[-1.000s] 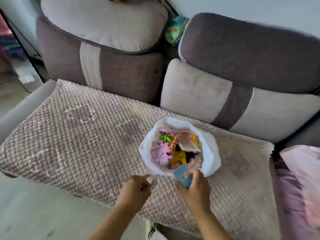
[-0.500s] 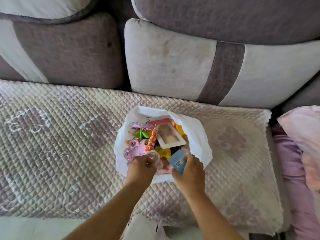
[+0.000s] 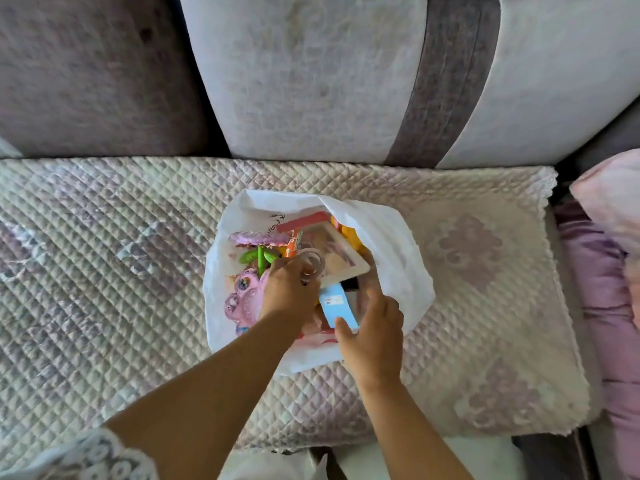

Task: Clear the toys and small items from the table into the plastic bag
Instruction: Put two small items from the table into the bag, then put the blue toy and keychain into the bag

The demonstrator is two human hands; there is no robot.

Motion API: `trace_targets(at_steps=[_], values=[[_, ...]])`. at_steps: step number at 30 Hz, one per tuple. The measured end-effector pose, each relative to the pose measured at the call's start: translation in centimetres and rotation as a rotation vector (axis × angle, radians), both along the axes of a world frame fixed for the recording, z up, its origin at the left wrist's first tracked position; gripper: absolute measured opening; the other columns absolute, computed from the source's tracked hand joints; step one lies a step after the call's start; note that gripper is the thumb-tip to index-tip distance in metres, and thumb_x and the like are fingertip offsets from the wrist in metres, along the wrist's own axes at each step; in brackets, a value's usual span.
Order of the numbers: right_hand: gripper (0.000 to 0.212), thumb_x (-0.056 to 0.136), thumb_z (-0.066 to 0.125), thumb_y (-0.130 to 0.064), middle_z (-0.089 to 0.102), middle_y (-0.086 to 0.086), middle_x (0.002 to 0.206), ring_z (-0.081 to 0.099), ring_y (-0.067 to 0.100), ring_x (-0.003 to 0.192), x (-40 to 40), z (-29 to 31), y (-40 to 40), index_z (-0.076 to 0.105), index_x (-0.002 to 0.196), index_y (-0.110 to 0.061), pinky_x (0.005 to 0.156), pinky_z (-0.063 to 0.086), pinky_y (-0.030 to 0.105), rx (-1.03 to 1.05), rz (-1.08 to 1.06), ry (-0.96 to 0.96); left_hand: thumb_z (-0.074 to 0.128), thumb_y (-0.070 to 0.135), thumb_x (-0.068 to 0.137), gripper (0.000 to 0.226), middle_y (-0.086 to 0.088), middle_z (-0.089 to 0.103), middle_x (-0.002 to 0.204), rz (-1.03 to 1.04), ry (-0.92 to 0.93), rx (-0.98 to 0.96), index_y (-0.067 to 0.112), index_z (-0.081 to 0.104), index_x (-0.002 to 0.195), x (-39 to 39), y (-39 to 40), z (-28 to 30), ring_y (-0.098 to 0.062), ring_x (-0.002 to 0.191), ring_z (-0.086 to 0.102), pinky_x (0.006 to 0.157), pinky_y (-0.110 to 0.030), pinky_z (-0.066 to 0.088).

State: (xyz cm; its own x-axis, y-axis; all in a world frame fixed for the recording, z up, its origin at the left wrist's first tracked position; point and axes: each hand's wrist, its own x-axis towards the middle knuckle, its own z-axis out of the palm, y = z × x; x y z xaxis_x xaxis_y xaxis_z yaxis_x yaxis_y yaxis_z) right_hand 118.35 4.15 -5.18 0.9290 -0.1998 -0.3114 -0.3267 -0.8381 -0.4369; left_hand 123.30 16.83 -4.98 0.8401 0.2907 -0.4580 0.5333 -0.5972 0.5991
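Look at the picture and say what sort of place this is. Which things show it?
Most likely a living room at home: large sofa back cushions, a quilted seat cover and a white plastic bag of toys on it.

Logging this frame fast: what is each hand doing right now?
Left hand: holds a clear tape roll over the plastic bag.
Right hand: fingers relaxed, blue card at its thumb.

Two bare forearms, no watch or bracelet markings to note. Left hand [image 3: 289, 289]: a thin ring on one finger. Right hand [image 3: 372, 336]: fingers bare. White openwork lace sleeve [image 3: 93, 457] with round looped pattern at the lower left corner, by the left upper arm.
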Motion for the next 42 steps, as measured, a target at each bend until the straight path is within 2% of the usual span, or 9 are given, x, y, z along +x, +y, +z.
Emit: trace_targets(at_steps=[5, 8, 14, 18, 23, 31, 34, 36, 42], values=[[0.059, 0.081, 0.064, -0.031, 0.049, 0.004, 0.122, 0.045, 0.020, 0.114, -0.4, 0.8, -0.6, 0.039, 0.132, -0.017, 0.093, 0.045, 0.034, 0.016, 0.021, -0.010, 0.062, 0.015, 0.082, 0.038, -0.002, 0.065, 0.108, -0.052, 0.082, -0.092, 0.024, 0.061, 0.119, -0.2, -0.1, 0.8, -0.017, 0.088, 0.060, 0.075, -0.026, 0.048], [0.055, 0.082, 0.063, -0.031, 0.053, 0.002, 0.122, 0.050, 0.019, 0.113, -0.3, 1.6, -0.8, 0.040, 0.131, -0.019, 0.092, 0.047, 0.035, 0.047, 0.058, -0.005, 0.061, 0.020, 0.083, 0.038, -0.001, 0.062, 0.115, -0.068, 0.094, -0.032, 0.026, 0.059, 0.120, -1.2, 0.5, 1.8, -0.019, 0.099, 0.058, 0.074, -0.024, 0.040], [0.034, 0.088, 0.056, -0.038, 0.064, -0.001, 0.110, 0.061, 0.015, 0.100, -0.4, 5.3, -0.4, 0.050, 0.116, -0.020, 0.083, 0.053, 0.030, 0.086, 0.175, 0.072, 0.056, 0.023, 0.087, 0.026, 0.008, 0.065, 0.088, 0.043, 0.082, -0.136, 0.028, 0.059, 0.113, -5.4, 3.4, 5.7, -0.005, 0.073, 0.056, 0.055, -0.017, 0.038], [0.027, 0.087, 0.058, -0.037, 0.064, -0.005, 0.100, 0.062, 0.013, 0.093, -1.5, 9.0, 0.9, 0.055, 0.107, -0.019, 0.073, 0.045, 0.018, 0.186, 0.307, 0.044, 0.059, 0.026, 0.086, 0.018, 0.008, 0.060, 0.071, 0.145, 0.087, -0.155, 0.030, 0.060, 0.103, -9.9, 6.2, 8.9, -0.006, 0.056, 0.052, 0.051, -0.020, 0.039], [0.019, 0.086, 0.057, -0.037, 0.063, -0.006, 0.082, 0.058, 0.017, 0.082, -3.7, 12.8, 4.0, 0.058, 0.092, -0.019, 0.066, 0.042, 0.027, 0.239, 0.564, 0.069, 0.058, 0.034, 0.086, 0.008, 0.009, 0.058, 0.060, 0.235, 0.103, -0.040, 0.040, 0.053, 0.085, -17.8, 10.0, 12.9, 0.000, 0.048, 0.052, 0.048, -0.015, 0.041], [0.028, 0.086, 0.055, -0.042, 0.067, -0.002, 0.092, 0.060, 0.017, 0.090, -9.6, 16.6, 12.4, 0.059, 0.104, -0.021, 0.071, 0.039, 0.026, 0.228, 1.084, 0.001, 0.060, 0.033, 0.087, 0.001, 0.011, 0.057, 0.063, 0.588, 0.061, 0.087, 0.032, 0.060, 0.087, -30.9, 12.5, 17.4, 0.000, 0.055, 0.048, 0.049, -0.010, 0.034], [0.025, 0.086, 0.053, -0.045, 0.064, -0.002, 0.086, 0.058, 0.019, 0.085, -12.7, 17.4, 16.0, 0.057, 0.098, -0.024, 0.067, 0.039, 0.029, 0.224, 1.275, -0.002, 0.060, 0.030, 0.087, 0.001, 0.001, 0.062, 0.073, 0.772, 0.032, 0.047, 0.029, 0.060, 0.088, -35.9, 12.7, 18.6, -0.014, 0.068, 0.055, 0.068, -0.027, 0.046], [0.023, 0.086, 0.053, -0.045, 0.059, -0.002, 0.077, 0.054, 0.019, 0.076, -14.7, 17.8, 17.9, 0.055, 0.094, -0.024, 0.063, 0.035, 0.029, 0.214, 1.393, -0.005, 0.059, 0.031, 0.088, 0.010, 0.000, 0.065, 0.080, 0.859, 0.060, 0.042, 0.027, 0.062, 0.096, -39.0, 12.6, 19.0, -0.015, 0.074, 0.058, 0.072, -0.026, 0.047], [0.022, 0.087, 0.052, -0.044, 0.050, -0.011, 0.080, 0.049, 0.009, 0.079, -23.4, 17.9, 22.9, 0.055, 0.097, -0.024, 0.064, 0.034, 0.024, 0.198, 1.750, 0.040, 0.060, 0.031, 0.088, 0.015, 0.006, 0.061, 0.074, 1.267, 0.043, -0.022, 0.021, 0.064, 0.099, -50.3, 10.5, 18.9, -0.007, 0.064, 0.054, 0.056, -0.016, 0.038]])
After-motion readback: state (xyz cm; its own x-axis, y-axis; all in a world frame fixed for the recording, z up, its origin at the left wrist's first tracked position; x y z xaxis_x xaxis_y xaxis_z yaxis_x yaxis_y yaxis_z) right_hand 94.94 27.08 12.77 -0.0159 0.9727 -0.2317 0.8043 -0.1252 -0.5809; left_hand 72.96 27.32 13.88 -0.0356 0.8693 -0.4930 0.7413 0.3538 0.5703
